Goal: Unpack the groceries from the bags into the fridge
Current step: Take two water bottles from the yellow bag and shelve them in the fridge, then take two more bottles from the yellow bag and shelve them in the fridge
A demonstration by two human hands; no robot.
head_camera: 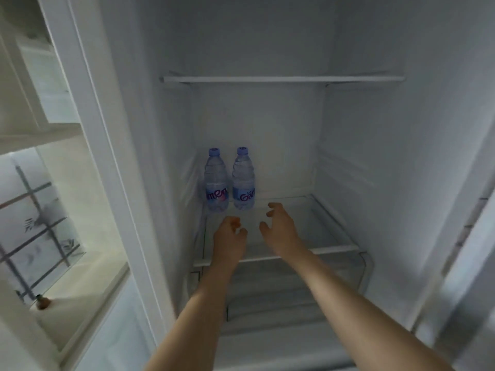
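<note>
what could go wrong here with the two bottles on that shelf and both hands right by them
1. The two water bottles stand upright and close together at the back left of the glass shelf; a nudge to one could topple both.
2. The left hand and right hand hang empty just in front, so either could brush them.

We see the fridge (pixel 375 129) interior as plain white, dim with a bluish-grey cast. Upper shelf (pixel 281 79): white front edge. Lower shelf (pixel 308 223): clear glass with white trim. Left bottle (pixel 216 180) and right bottle (pixel 243 179): clear, pale blue caps, blue labels with pink-magenta lettering. Panel (pixel 34 223) at far left: frosted whitish with dark grey grid lines and what looks like a grey leaf motif, too blurred for us to confirm. Surrounding frame (pixel 88 156): off-white.
</note>
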